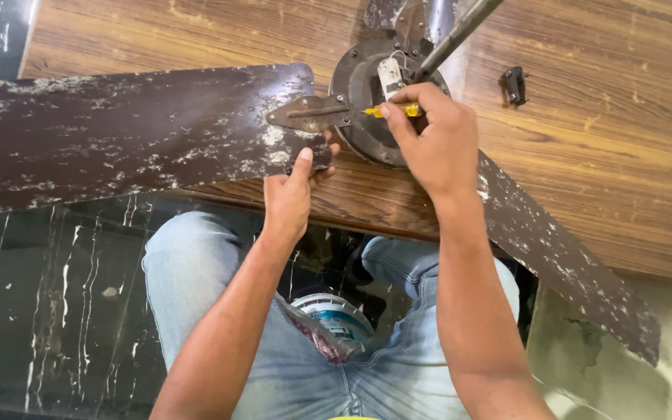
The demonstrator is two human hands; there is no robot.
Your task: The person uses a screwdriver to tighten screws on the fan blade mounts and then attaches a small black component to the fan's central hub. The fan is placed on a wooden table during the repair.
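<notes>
My left hand (289, 194) pinches the worn fan blade (118, 132) steady at the worktop's (624, 187) near edge while my right hand (429, 136), clamped on the yellow screwdriver (394, 111), should press squarely into the bracket (309, 113) screw.

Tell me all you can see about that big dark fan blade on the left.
The fan blade is long, flat and dark brown, apparently painted metal, its coating flaking in pale specks. It lies across a wooden tabletop, overhanging a dark marbled floor. A rusty bracket joins its inner end to the round motor hub. The left hand grips its edge near the bracket.
</notes>
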